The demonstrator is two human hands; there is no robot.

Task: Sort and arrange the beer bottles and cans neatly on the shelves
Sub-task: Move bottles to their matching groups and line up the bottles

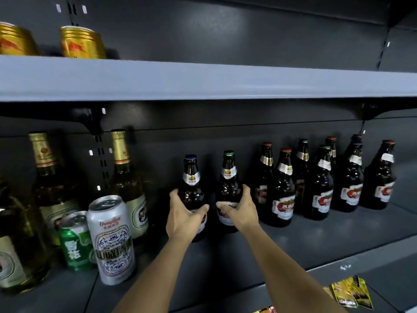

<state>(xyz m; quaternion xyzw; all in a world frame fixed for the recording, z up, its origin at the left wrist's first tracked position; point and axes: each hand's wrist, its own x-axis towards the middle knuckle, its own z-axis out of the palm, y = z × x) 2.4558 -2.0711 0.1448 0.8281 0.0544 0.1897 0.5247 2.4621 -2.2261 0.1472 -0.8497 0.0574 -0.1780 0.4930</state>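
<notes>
Two dark brown beer bottles stand upright side by side on the middle shelf (316,240). My left hand (184,219) grips the blue-capped bottle (191,177) round its body. My right hand (240,210) grips the green-capped bottle (229,175) the same way. To the right stands a cluster of several similar brown bottles (283,188) with red and white labels. At the left are tall green-glass bottles with gold foil (126,177), a white Chong Qing can (112,238) and a green can (75,240).
The upper shelf (203,82) carries two gold cans (82,42) at its left end. Black brackets hang beneath it. Snack packets (350,292) lie on a lower shelf at the bottom right. A bare stretch of shelf lies in front of the brown bottles.
</notes>
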